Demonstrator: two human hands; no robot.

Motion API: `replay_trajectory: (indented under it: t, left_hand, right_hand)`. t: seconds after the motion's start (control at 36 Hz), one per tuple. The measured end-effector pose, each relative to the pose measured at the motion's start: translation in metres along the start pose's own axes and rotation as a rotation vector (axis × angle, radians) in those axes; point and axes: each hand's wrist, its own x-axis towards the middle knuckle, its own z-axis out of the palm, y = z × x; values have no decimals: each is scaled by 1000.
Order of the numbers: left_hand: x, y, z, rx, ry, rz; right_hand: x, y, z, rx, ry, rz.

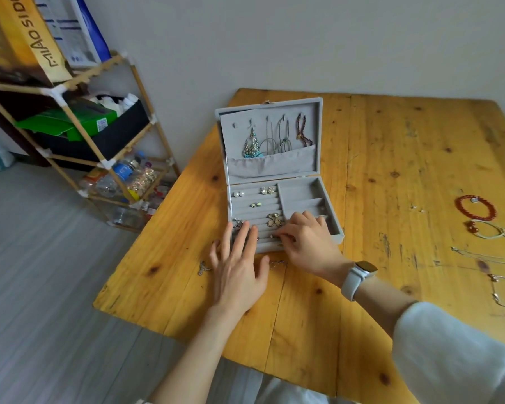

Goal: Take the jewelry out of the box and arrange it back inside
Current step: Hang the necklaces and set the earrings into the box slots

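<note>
Grey jewelry box (pixel 312 199) on counter (pixel 391 158), long axis 9-to-3, lid upright at 12, my left hand (pixel 239 266) spread flat on its front edge, my right hand (pixel 306 237) fingertips pinching a small piece in the ring rows.

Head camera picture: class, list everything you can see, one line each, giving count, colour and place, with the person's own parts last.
Table: one, yellow-orange wood, against the wall.
Jewelry box: one, grey, open, at the table's left side.
Hanging pieces: about four, silver, teal and dark red, in the lid.
Earrings: several, pearl, gold and silver, in the box's ring rows.
Red bracelet: one, on the table's far right.
Chains: several, silver and gold, below the red bracelet.
Small charm: one, silver, on the table left of the hands.
Shelf rack: one, wood, holding boxes and bottles, on the left.
Watch: one, white strap, right wrist.
Left hand: flat, open, at the box's front edge.
Right hand: fingers on the front ring rows.
</note>
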Motion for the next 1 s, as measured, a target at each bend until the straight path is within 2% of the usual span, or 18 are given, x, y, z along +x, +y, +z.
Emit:
replay_trajectory:
  t: [0.22, 0.39, 0.58, 0.72, 0.81, 1.0]
  left_hand:
    - [1, 0, -1, 22, -12, 7]
    - [7, 7, -3, -36, 59, 7]
    - [46, 80, -2, -137, 102, 150]
    - [78, 157, 15, -284, 5, 318]
    - [95, 200, 30, -308, -105, 413]
    - [136, 281, 75, -294, -365, 542]
  right_hand:
    - [-15, 4, -4, 6, -11, -61]
    - [-29, 25, -30, 92, 100, 3]
    - [-57, 87, -78, 77, 181, 163]
    - [-82, 152, -111, -5, 270, 328]
    - [-97, 192, -125, -78, 296, 468]
    - [-119, 250, -137, -131, 98, 646]
